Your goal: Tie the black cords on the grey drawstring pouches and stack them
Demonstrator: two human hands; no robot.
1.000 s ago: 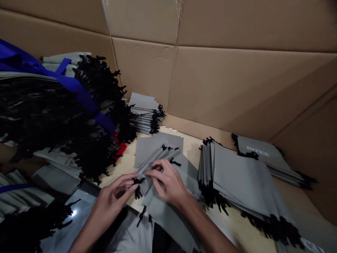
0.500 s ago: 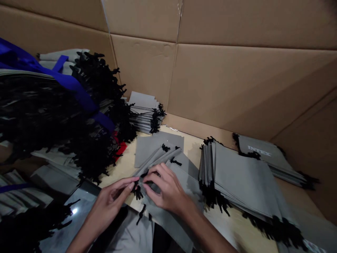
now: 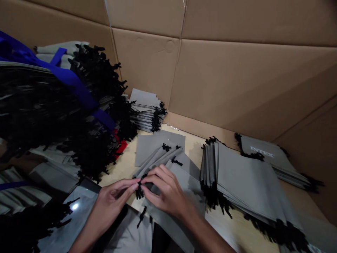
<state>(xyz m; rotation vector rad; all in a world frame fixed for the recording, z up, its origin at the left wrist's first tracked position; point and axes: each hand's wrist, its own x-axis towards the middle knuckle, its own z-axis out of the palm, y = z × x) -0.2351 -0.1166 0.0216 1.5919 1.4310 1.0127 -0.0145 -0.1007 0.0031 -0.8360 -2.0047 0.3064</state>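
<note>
Head view: left hand [image 3: 113, 196] and right hand [image 3: 168, 193] meet at the near edge of fanned grey pouches [image 3: 158, 158] on the table [image 3: 126, 165]. Both grips are pinched narrow, seemingly on a black drawstring [image 3: 139, 191]. 2 squared stacks [image 3: 237, 175] at right look done; the larger tangled heap [image 3: 65, 123] at left looks untouched.

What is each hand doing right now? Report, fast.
Left hand: fingers pinched shut on the black drawstring.
Right hand: fingers closed on the grey pouch.

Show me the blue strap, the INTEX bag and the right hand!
blue strap [image 3: 79, 92]: head view, middle of the band.
INTEX bag [image 3: 273, 160]: head view, grey face beside the lettering.
right hand [image 3: 168, 193]: head view, back of the hand.
</note>
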